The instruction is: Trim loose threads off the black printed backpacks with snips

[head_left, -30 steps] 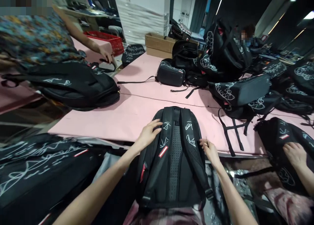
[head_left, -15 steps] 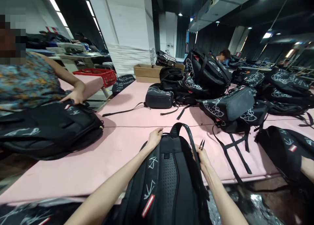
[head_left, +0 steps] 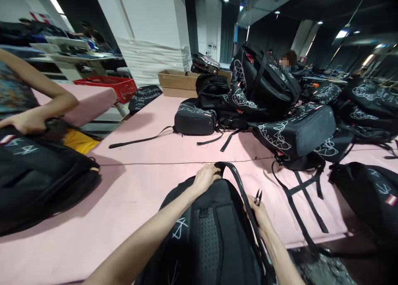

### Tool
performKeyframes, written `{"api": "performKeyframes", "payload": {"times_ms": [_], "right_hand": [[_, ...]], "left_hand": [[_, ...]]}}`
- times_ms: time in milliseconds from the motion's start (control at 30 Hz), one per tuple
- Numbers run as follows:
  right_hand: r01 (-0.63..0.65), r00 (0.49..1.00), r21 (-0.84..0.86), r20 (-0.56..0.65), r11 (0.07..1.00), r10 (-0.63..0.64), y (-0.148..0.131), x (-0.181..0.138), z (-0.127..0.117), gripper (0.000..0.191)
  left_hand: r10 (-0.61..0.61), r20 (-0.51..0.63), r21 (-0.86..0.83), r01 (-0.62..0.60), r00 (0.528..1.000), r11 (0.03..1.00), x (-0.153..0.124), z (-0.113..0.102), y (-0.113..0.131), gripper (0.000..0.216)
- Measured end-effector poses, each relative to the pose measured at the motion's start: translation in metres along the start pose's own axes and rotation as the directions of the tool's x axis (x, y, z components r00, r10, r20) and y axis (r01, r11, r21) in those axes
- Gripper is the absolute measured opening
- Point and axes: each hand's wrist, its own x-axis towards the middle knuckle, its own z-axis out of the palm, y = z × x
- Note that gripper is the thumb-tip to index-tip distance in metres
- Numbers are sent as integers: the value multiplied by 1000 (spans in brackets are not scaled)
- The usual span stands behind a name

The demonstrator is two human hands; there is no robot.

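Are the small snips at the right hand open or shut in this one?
Open: the snips' two pointed tips stand apart, with a gap between them, above the right hand.

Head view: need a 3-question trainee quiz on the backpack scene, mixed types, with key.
1. Multiple choice: what does the right hand hold with its tips pointing up?
A. a roll of tape
B. small pointed snips
C. a hammer

2. True or false: the left hand rests on the red crate.

3. Fill in: the tabletop is covered in ____ material (colour).

Key:
1. B
2. False; it is at the top of the nearest backpack.
3. Pink
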Motion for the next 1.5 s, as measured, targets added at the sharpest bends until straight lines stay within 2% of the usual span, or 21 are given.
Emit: {"api": "performKeyframes", "payload": {"times_ms": [67, 133, 167, 200, 267, 333, 367, 400, 433, 500, 567, 633, 767, 1000, 1167, 1333, 1433, 1500], "right_hand": [[142, 980, -177, -115, 974, -163, -10, -8, 2, 33], [297, 911, -353, -174, 887, -374, -25, -27, 9, 31], [370, 873, -420, -147, 829, -465, -33, -38, 17, 30], [443, 843, -467, -74, 765, -533, -40, -50, 26, 28], [605, 780, -497, 216, 622, -587, -49, -70, 50, 28], [731, 683, -489, 514, 476, -519, -52, -74, 74, 37], [744, 668, -528, 584, 410, -462, -52, -69, 83, 42], [716, 696, -610, 591, 339, -408, -51, -59, 90, 45], [644, 755, -718, 543, 264, -368, -50, -47, 93, 45], [428, 865, -896, 369, 117, -339, -50, -19, 93, 37], [278, 902, -960, 250, 32, -353, -49, 5, 88, 35], [246, 899, -969, 223, 14, -377, -49, 20, 85, 42], [258, 899, -966, 245, -13, -363, -47, 30, 93, 25], [290, 901, -956, 291, -52, -323, -50, 40, 106, 18], [266, 904, -962, 272, -62, -330, -49, 40, 107, 17], [263, 908, -963, 266, -52, -323, -48, 42, 109, 14], [270, 907, -961, 272, -52, -321, -49, 42, 108, 11], [301, 885, -952, 300, -55, -355, -48, 37, 106, 11]], "left_hand": [[9, 39, 46, -11, 999, 999, 2, -1, -1, 16], [32, 77, 74, -38, 996, 997, 4, -2, -1, 15], [52, 98, 81, -60, 994, 995, 4, -2, -1, 16], [74, 116, 82, -84, 990, 993, 3, -2, 0, 17], [110, 140, 73, -121, 984, 990, -1, -1, 2, 19], [116, 131, 45, -122, 985, 991, -5, -2, 2, 17], [103, 115, 23, -107, 988, 994, -7, -2, 0, 16], [80, 91, -7, -80, 993, 997, -7, -2, -2, 16], [45, 66, -45, -42, 997, 998, -7, -1, -5, 16], [-51, 18, -151, 54, 999, 987, -3, 0, -13, 17], [-159, -3, -286, 151, 987, 946, 3, 4, -22, 17], [-248, -1, -424, 224, 969, 878, 8, 8, -30, 15], [-331, 15, -629, 267, 943, 731, 9, 13, -36, 15], [-374, 14, -768, 250, 927, 589, 4, 12, -32, 15], [-386, 8, -789, 243, 923, 564, 5, 12, -33, 16], [-391, -24, -773, 231, 920, 591, 5, 17, -34, 18], [-424, -88, -744, 223, 901, 630, 7, 18, -41, 22], [-455, -170, -713, 210, 874, 669, 9, 14, -48, 25]]}}
